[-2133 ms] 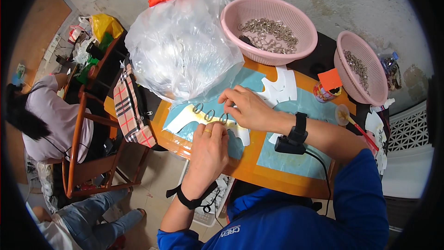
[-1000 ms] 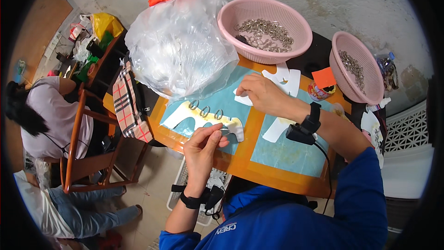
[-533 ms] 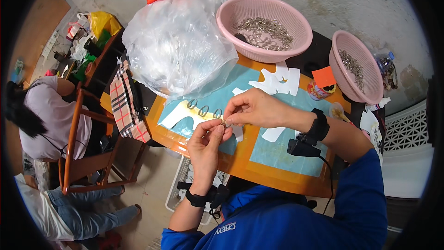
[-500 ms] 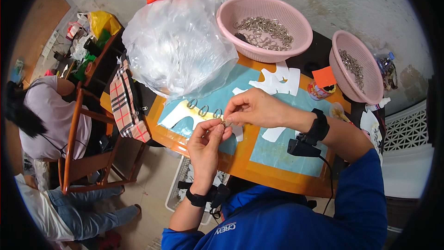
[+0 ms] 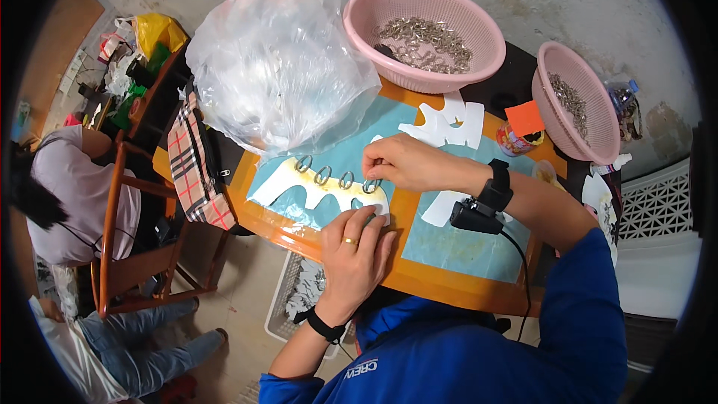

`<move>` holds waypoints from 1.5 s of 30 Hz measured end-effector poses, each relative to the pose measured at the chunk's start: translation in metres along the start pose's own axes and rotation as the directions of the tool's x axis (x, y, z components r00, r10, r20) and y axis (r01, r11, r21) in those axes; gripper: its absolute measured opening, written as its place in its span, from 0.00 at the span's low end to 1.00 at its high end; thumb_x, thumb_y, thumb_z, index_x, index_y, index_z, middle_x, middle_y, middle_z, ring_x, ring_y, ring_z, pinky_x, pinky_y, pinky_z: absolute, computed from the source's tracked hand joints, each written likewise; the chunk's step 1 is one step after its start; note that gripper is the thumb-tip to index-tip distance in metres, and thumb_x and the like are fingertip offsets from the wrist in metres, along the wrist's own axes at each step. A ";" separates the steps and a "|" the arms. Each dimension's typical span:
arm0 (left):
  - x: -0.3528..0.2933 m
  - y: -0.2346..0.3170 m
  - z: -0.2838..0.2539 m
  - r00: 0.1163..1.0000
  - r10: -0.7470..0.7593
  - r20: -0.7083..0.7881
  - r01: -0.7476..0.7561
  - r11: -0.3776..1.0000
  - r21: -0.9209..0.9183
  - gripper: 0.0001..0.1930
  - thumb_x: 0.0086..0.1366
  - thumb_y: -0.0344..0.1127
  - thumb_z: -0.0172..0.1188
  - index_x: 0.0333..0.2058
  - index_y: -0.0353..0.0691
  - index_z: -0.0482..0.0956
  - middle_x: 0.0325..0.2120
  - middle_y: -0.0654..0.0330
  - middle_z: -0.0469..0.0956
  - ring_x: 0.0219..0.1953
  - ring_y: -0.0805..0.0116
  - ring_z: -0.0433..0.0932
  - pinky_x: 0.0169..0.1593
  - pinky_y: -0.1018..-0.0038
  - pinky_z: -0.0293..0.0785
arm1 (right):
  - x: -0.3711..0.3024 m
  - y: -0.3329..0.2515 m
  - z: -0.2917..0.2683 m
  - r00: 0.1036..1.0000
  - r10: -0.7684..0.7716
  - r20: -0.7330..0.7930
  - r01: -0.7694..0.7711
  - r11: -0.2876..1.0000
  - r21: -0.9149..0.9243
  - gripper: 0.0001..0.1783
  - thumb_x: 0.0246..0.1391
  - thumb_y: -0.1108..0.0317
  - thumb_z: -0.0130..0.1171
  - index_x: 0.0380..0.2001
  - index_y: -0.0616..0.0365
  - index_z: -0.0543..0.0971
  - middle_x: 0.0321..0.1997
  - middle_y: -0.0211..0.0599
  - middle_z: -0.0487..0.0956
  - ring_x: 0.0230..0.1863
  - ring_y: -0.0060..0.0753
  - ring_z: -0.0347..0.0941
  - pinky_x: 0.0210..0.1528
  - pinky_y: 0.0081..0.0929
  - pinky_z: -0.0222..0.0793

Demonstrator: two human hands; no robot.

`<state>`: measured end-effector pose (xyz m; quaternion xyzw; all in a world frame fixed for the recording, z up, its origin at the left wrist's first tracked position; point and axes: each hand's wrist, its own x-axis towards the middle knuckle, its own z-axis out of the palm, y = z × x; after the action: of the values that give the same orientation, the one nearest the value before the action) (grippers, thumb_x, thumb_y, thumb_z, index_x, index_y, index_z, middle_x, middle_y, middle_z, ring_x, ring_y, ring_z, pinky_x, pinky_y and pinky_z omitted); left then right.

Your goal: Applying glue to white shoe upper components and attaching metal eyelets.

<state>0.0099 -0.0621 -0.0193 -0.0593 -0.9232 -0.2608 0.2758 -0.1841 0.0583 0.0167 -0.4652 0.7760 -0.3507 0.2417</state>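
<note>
My right hand (image 5: 400,161) pinches an oval metal ring (image 5: 371,186) at the right end of a white scalloped cut-out (image 5: 281,182). Fingertips cover part of that ring. Along the cut-out's yellowish, glue-like upper strip stand several similar rings, among them a middle ring (image 5: 323,175), spaced in a row. My left hand (image 5: 356,248) lies with fingers stretched out at the cut-out's lower right edge, and I see nothing gripped in it. The cut-out lies on a blue-green sheet (image 5: 273,213) on the orange table top (image 5: 434,284).
Behind stand a pink basket (image 5: 374,52) of metal pieces, a smaller pink basket (image 5: 594,138) and a large clear plastic bag (image 5: 277,60). A plaid pouch (image 5: 191,172) is at left; more white cut-outs (image 5: 467,123) and a can (image 5: 516,141) are at right. People sit at left.
My hands have parted. The right brought a ring down onto the cut-out's right end, while the left moved nearer to me and its fingers straightened. The view has shifted slightly.
</note>
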 end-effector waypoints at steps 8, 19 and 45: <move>0.002 0.002 0.002 0.998 -0.048 0.046 0.049 0.999 -0.001 0.14 0.57 0.29 0.72 0.42 0.42 0.82 0.51 0.59 0.78 0.53 0.52 0.72 0.55 0.60 0.70 | 0.005 0.001 0.005 1.000 -0.014 -0.002 0.013 0.998 -0.057 0.06 0.57 0.69 0.62 0.32 0.61 0.82 0.35 0.46 0.84 0.42 0.53 0.80 0.44 0.46 0.74; 0.005 0.004 -0.002 0.991 -0.063 0.115 0.057 0.997 0.058 0.15 0.56 0.34 0.74 0.42 0.42 0.83 0.58 0.54 0.74 0.57 0.47 0.68 0.58 0.55 0.66 | 0.008 -0.002 0.007 1.000 -0.027 0.005 0.027 0.987 -0.156 0.06 0.57 0.70 0.62 0.31 0.63 0.81 0.35 0.48 0.83 0.42 0.55 0.80 0.45 0.47 0.74; 0.016 0.012 -0.010 0.962 -0.034 0.272 -0.016 0.983 0.183 0.18 0.62 0.43 0.70 0.46 0.42 0.80 0.58 0.48 0.71 0.61 0.44 0.67 0.59 0.52 0.62 | 0.000 0.007 0.016 0.962 -0.201 -0.182 0.167 0.968 -0.188 0.06 0.53 0.70 0.68 0.33 0.59 0.88 0.33 0.39 0.80 0.37 0.45 0.78 0.40 0.39 0.73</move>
<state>0.0043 -0.0572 0.0020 -0.0649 -0.9728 -0.1653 0.1487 -0.1765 0.0558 0.0016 -0.5170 0.7768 -0.3487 0.0879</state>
